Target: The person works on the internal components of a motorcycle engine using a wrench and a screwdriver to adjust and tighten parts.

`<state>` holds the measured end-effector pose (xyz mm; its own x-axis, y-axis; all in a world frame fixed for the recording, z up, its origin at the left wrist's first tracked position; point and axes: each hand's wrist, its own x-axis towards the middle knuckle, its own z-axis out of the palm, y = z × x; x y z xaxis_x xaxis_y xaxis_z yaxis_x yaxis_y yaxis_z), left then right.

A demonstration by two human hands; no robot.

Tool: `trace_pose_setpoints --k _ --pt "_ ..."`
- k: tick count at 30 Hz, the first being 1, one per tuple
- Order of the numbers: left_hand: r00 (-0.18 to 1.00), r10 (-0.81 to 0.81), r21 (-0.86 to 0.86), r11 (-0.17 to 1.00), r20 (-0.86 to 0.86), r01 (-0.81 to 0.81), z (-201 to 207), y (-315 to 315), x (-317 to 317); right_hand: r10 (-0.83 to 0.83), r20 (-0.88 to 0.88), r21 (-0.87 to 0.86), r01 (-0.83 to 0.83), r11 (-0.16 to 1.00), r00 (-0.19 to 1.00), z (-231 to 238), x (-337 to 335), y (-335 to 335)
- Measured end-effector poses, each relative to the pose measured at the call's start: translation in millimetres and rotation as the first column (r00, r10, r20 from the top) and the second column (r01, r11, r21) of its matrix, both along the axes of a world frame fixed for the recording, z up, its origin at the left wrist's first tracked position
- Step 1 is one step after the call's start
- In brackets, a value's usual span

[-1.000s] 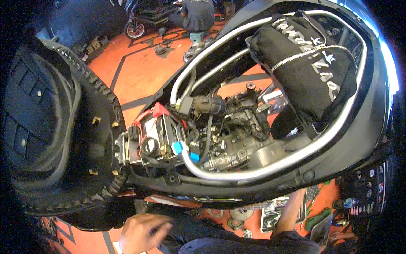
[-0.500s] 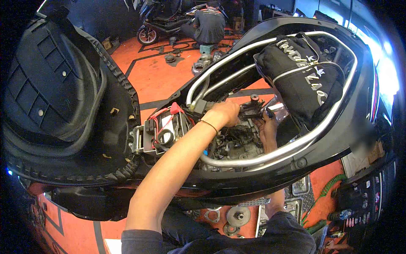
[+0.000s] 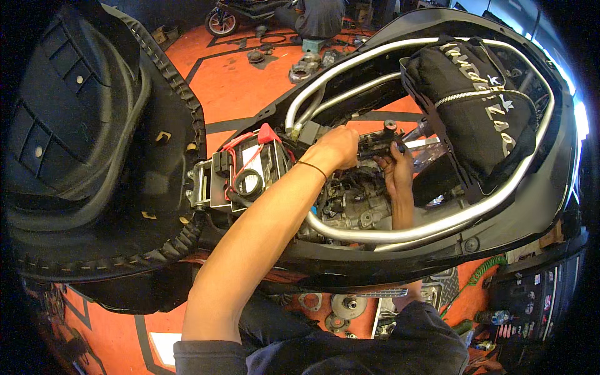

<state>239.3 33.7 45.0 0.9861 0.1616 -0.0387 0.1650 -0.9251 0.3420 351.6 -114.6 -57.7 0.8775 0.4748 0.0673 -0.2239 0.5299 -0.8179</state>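
Hemmed in by a silver tube rail (image 3: 381, 236), a mechanic's two hands work over an exposed scooter engine (image 3: 359, 215), set inside the black bodywork. The left hand (image 3: 339, 148) is curled nearly into a fist above it, its grip hidden from view; the right hand (image 3: 397, 165), fingers bent and thumb raised, meets a dark part, hold unclear. A black zippered bag (image 3: 472, 119) crowds one side, a red-wired battery (image 3: 250, 156) and upturned seat (image 3: 75, 137) the other.
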Motion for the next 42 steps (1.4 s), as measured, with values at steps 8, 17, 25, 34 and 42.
trace_pose_setpoints --k 8,17,25,34,42 --pt "0.995 0.083 -0.049 0.995 -0.049 -0.086 3.1 0.1 -1.0 0.127 0.032 -0.040 -0.125 0.991 0.991 12.2 23.3 11.2" --pt "1.000 -0.026 -0.075 0.997 0.012 0.026 -5.5 4.4 -3.8 0.574 0.456 -0.679 -0.151 0.718 0.680 27.6 46.2 -20.6" --pt "0.996 -0.044 -0.034 0.999 -0.072 0.042 -0.2 5.7 -7.3 0.739 0.503 -0.859 0.167 0.483 0.448 50.0 19.2 -16.9" --pt "0.992 -0.109 -0.076 0.992 -0.069 0.104 6.6 -0.9 -9.7 0.613 0.512 -0.846 0.228 0.482 0.602 64.4 -24.7 -41.5" --pt "0.990 -0.128 0.029 0.991 -0.061 0.130 19.7 -18.2 -14.0 0.836 -0.027 -0.918 -0.345 0.196 0.548 70.6 32.5 -42.9"
